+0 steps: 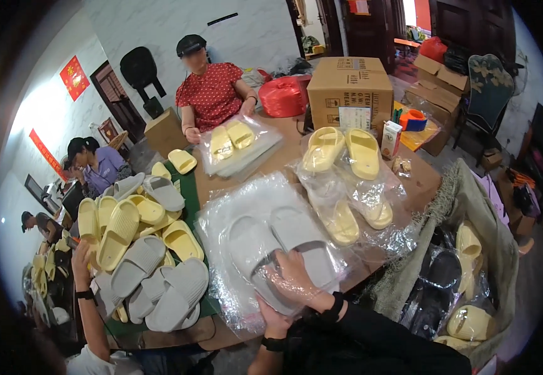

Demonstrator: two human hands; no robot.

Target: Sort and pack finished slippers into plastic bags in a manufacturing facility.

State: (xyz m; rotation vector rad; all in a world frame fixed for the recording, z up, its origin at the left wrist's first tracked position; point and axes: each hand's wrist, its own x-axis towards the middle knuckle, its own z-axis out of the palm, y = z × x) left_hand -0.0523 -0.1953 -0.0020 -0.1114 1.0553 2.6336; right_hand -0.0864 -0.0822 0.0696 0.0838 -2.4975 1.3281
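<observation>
A pair of grey slippers lies in front of me, inside or on clear plastic bags. My right hand reaches over the near slipper's opening, fingers curled onto it and the plastic. Below it, my left hand grips the near end of the bag around the slipper heel; some of its fingers are hidden. Yellow slippers in clear bags rest to the right. On the left is a heap of loose grey slippers and yellow slippers.
Across the table a person handles bagged yellow slippers. Another person's hand touches the heap's left side. A cardboard box, red twine roll and orange tape dispenser stand at the back. A sack of bagged slippers is at right.
</observation>
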